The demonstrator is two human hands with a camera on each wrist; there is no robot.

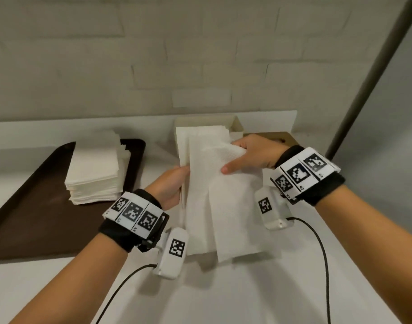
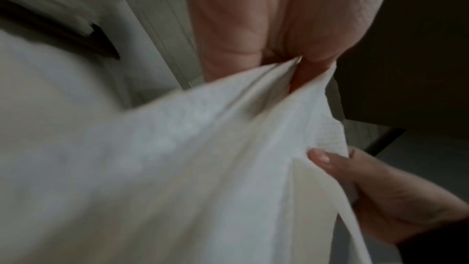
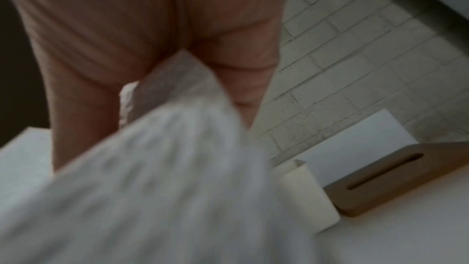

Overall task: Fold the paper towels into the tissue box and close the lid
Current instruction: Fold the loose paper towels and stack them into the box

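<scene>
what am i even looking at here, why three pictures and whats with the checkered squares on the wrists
No machine here: a person is working with two bare hands. The checkered squares sit on bands on each wrist, and the white blocks below them look like small cameras. The wide picture comes from a camera on the head; the two blurry close-ups look along each hand from the wrists.

The left hand and the right hand both grip a bundle of white paper towels, lifted above the white counter. Behind it stands the open tissue box. Its brown lid, with a slot, lies off the box to the right. To the left, a stack of more towels rests on a dark tray.
</scene>
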